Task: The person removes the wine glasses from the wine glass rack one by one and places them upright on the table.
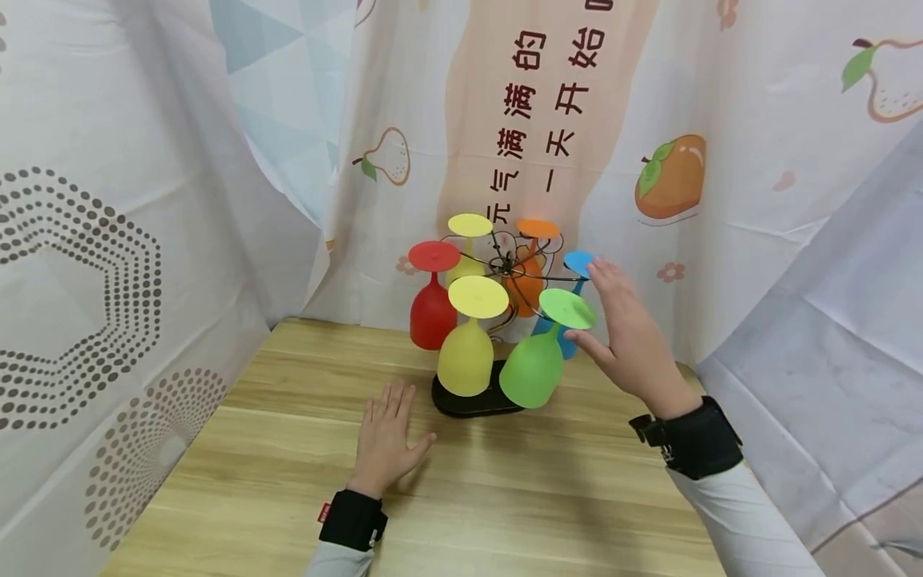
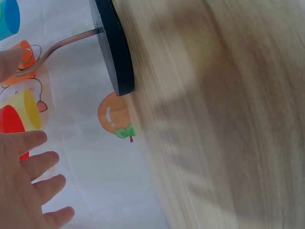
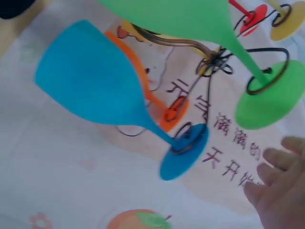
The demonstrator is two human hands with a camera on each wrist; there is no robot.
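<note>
Plastic goblets hang upside down by their feet from a dark wire rack (image 1: 507, 267) on a black base (image 1: 469, 405). Green (image 1: 534, 373) and front yellow (image 1: 466, 358) ones face me; a red goblet (image 1: 433, 316) is left, a blue goblet (image 3: 95, 76) right, and orange (image 1: 525, 288) and second yellow (image 1: 465, 268) goblets sit behind. My right hand (image 1: 638, 344), fingers extended, is beside the green and blue goblets and holds nothing; the right wrist view shows its fingers apart from both. My left hand (image 1: 388, 441) spreads its fingers over the table, left of the base, holding nothing.
The wooden table (image 1: 288, 481) spreads beneath the rack. A printed curtain (image 1: 606, 160) with fruit and lettering hangs close behind it. More patterned cloth (image 1: 72, 240) hangs at the left, and pale cloth (image 1: 829, 344) at the right.
</note>
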